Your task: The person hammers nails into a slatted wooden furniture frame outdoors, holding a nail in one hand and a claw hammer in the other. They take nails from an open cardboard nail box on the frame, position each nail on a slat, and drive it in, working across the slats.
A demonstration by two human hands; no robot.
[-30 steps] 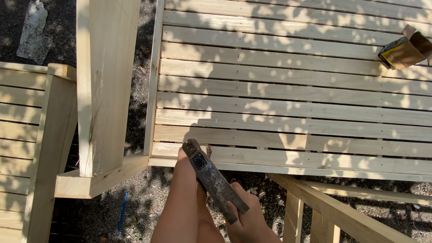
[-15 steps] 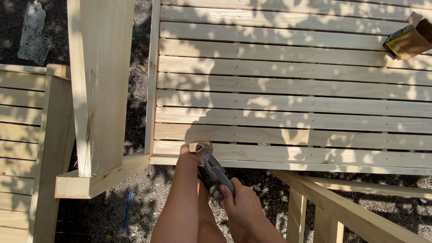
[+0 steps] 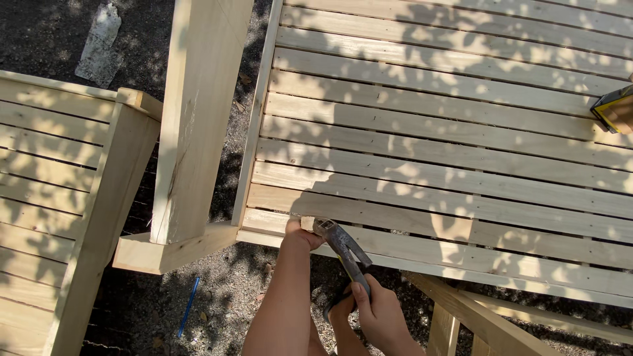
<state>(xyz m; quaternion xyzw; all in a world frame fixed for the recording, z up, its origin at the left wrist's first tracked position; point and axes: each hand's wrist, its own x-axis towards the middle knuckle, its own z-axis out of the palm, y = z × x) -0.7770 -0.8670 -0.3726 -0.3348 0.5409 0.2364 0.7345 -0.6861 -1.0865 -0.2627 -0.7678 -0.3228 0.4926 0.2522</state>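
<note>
Hammer (image 3: 343, 247) head has dropped from mid-swing onto the slat (image 3: 422, 224) edge, beside the left hand (image 3: 300, 234), whose pinched fingertips hold something too small to tell. Right hand (image 3: 376, 310) grips the handle low. Head-heavy, rigid tool: hold near the handle's end.

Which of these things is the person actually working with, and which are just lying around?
In use:
- hammer, gripped by the right hand
- left hand, fingertips on the slatted wooden panel beside the hammer's head

Lying about:
- yellow and black object at the panel's right edge
- blue stick on gravel
- pale scrap, top left
</note>
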